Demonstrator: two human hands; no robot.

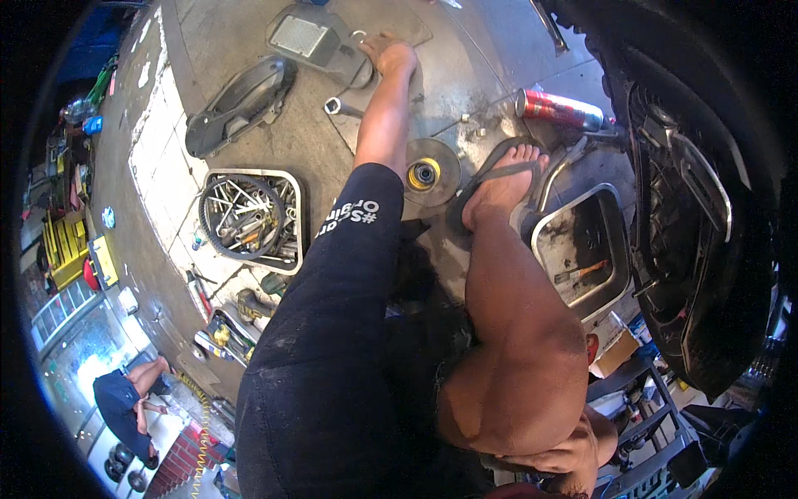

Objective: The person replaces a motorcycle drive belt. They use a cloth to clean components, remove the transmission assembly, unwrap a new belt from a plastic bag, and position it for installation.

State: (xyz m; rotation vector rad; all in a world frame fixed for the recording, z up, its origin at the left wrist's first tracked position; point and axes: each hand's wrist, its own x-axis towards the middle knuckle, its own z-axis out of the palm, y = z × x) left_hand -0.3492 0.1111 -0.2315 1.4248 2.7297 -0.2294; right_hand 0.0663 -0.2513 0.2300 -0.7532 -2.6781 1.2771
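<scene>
My left hand is stretched far forward, its fingers apart and pointing left at the edge of a grey plastic housing with a pale rectangular filter panel. A small whitish ring-like piece lies by the fingertips; whether they touch it is unclear. Below the hand, a chrome socket tool points left beside my forearm. A round metal disc with a yellow centre ring rests on the floor between forearm and sandaled foot. My right arm is bent beside my bare knee, and its fingers are hidden.
A black plastic cover and a tray of tools with a black belt lie left. Right are a red spray can, a tray with a brush and a motorcycle. Another person crouches at lower left.
</scene>
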